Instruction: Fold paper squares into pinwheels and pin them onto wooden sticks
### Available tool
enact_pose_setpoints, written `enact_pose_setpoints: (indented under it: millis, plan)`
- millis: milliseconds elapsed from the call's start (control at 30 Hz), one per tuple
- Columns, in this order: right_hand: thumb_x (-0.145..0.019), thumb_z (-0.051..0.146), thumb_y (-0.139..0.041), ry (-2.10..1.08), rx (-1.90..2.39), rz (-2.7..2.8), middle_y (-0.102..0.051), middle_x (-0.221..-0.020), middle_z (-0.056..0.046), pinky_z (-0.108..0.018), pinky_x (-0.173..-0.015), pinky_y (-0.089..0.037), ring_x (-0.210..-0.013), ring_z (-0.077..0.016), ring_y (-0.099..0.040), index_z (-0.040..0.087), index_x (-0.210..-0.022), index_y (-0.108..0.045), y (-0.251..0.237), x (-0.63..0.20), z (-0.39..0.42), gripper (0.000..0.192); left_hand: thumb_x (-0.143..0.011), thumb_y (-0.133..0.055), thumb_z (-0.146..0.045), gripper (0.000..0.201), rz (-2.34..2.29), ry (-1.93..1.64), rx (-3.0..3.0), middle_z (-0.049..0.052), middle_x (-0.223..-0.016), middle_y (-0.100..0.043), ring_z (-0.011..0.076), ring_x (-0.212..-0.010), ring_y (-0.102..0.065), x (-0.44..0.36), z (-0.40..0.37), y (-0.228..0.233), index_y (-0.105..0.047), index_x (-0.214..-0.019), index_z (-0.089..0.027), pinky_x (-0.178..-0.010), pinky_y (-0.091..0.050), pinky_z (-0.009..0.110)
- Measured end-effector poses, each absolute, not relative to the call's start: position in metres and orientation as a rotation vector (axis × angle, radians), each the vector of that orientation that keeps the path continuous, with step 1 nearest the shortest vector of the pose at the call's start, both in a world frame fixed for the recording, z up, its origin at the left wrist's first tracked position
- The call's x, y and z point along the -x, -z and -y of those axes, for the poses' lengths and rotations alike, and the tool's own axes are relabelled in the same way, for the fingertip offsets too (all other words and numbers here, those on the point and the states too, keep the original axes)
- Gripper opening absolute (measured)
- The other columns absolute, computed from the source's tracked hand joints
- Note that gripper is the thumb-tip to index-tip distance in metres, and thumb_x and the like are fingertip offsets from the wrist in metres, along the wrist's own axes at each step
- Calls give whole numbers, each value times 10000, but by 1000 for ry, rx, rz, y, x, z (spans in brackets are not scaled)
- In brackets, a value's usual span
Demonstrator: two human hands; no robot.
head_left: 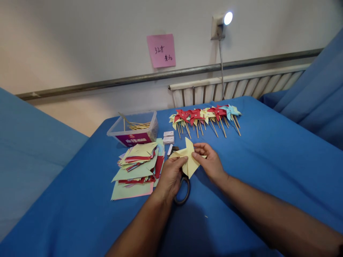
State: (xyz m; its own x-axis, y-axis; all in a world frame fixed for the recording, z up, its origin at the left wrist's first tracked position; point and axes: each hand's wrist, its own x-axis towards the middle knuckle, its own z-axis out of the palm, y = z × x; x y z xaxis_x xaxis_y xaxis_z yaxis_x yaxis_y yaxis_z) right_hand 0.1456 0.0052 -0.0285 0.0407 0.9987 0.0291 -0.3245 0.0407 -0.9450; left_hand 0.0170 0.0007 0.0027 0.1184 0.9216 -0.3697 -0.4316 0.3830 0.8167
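We pinch a yellow paper pinwheel [190,168] between both hands: our left hand [172,175] grips it near the centre, our right hand [210,161] its right blades. Scissors [188,190] show partly beneath our left hand. Leftward lie stacked papers [138,174]; a stick-filled plastic box [134,138] stands near the blue-covered tabletop's [254,160] far left corner, and pinwheels on sticks [197,116] lie along its far edge.

A small lamp [228,18] glares white on a dim wall [93,43]; soft shadows darken the tabletop [262,160] below the hands [170,175], and wide-angle distortion stretches the edges.
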Motion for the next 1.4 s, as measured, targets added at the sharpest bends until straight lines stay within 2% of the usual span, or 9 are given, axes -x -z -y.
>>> enact_pose_setpoints:
  millis: [100, 200, 300, 400, 533, 733, 1000, 1400]
  plan:
    - [-811, 277, -621, -964, 983, 1206, -622, -1087, -70, -365, -851, -500, -1012, -214, -603, 240, -1100, -563, 25, -150, 0, 298, -622, -766, -180, 244, -1000, -1133, -561, 113, -842, -758, 239, -787, -709, -12, -4, -5, -728, -847, -96, -762, -545, 317]
    - [-785, 167, -607, -671, 962, 1469, -513, -1254, -89, -427, -976, -438, -1214, -255, -494, 268, -1116, -580, 19, -153, 6, 346, -621, -750, -143, 241, -997, -1180, -503, 88, -836, -759, 232, -791, -708, -9, -8, -8, -728, -860, -115, -756, -548, 315]
    - [-753, 140, -644, -523, 951, 1676, -408, -1390, -73, -485, -1049, -369, -1310, -293, -402, 291, -1086, -613, 13, -153, 12, 367, -618, -751, -137, 247, -987, -1202, -485, 74, -832, -758, 224, -786, -703, -7, -8, -11, -725, -863, -126, -719, -541, 295]
    - [-772, 200, -682, -454, 938, 1758, -424, -1390, -44, -504, -1057, -348, -1302, -300, -400, 289, -957, -659, 11, -151, 13, 207, -630, -752, -154, 250, -972, -1188, -505, 72, -843, -753, 202, -760, -691, -7, -8, -11, -726, -876, -117, -673, -523, 269]
    - [-824, 244, -662, -490, 943, 1691, -490, -1316, -51, -462, -1028, -375, -1249, -271, -453, 259, -827, -662, 13, -151, 11, 15, -622, -774, -165, 225, -953, -1189, -543, 57, -788, -736, 161, -694, -663, -9, -6, -6, -723, -833, -107, -683, -513, 256]
    - [-817, 248, -648, -617, 1045, 1516, -549, -1206, -85, -422, -983, -411, -1164, -252, -528, 224, -746, -623, 22, -153, 0, 79, -604, -794, -190, 280, -973, -1153, -577, 76, -792, -741, 174, -722, -677, -14, -4, -1, -729, -862, -102, -727, -510, 268]
    - [-797, 250, -650, -620, 1121, 1469, -601, -1143, -83, -412, -984, -407, -1109, -245, -568, 222, -695, -609, 30, -154, -8, 113, -588, -819, -212, 377, -993, -1118, -585, 64, -786, -741, 186, -738, -687, -14, -5, 1, -718, -940, -123, -743, -520, 286]
    - [-807, 241, -647, -606, 1127, 1500, -610, -1132, -80, -410, -967, -424, -1101, -242, -571, 226, -711, -617, 25, -153, -4, 101, -596, -812, -196, 335, -1006, -1132, -610, 70, -805, -744, 162, -710, -669, -16, -3, 2, -728, -907, -106, -708, -495, 257]
